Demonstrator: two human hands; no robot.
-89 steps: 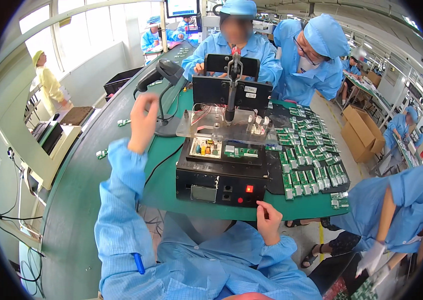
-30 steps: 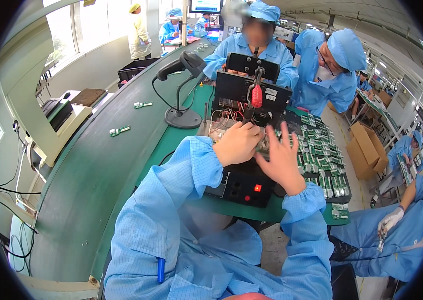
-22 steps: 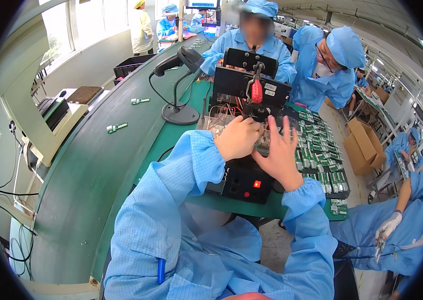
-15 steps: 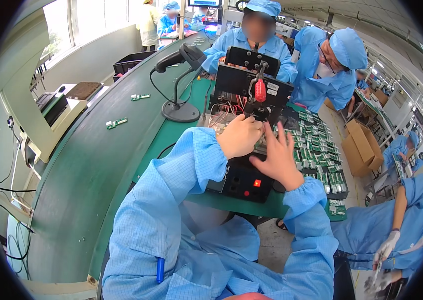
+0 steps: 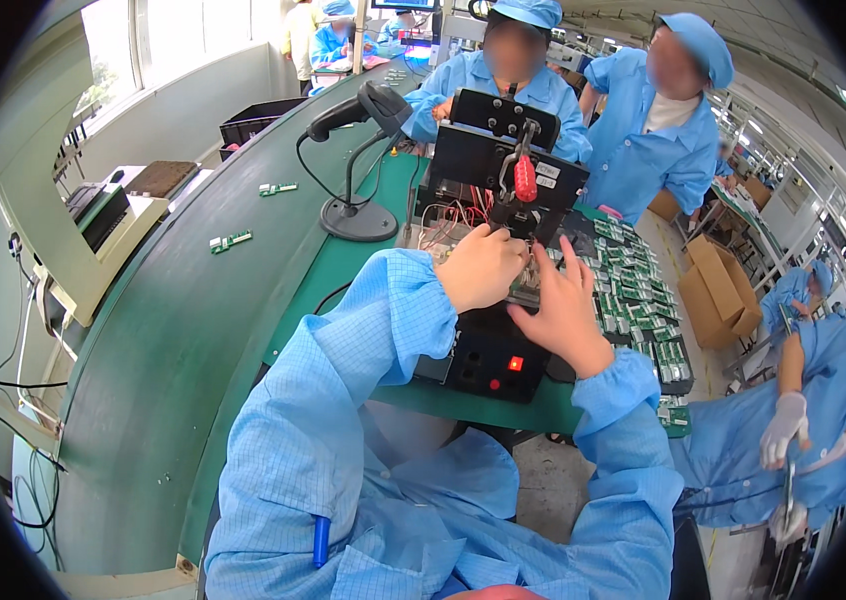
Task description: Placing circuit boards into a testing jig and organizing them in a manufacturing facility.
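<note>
green bench matting (image 5: 193, 330) covered a long curved work surface in a crowded assembly hall. at its near edge stood a black test box (image 5: 488, 360) with a small red light lit on its front face. on top of the box, under the hands, lay a small circuit board (image 5: 531, 290); only a sliver of it showed between them.

the left hand (image 5: 478, 268) rested on the board's left side with fingers curled down; whether they pinched the board or merely pressed on it could not be told. the right hand (image 5: 565, 315) lay against the board's right edge, fingers spread and extended, not closed on anything.

just behind the board rose a black press frame (image 5: 503, 160) with a red-handled lever (image 5: 525, 180), raised. loose red wires (image 5: 463, 215) ran beside it. to the right lay rows of green boards (image 5: 633, 290). to the left stood a handheld scanner on a stand (image 5: 358, 110). two people in blue coats (image 5: 643, 130) stood across the bench.

risks, as judged: the board could seat askew, because both hands covered it and hid its alignment. fingers left under the lever's path could be caught if it dropped. a sleeve could snag the loose wires.
</note>
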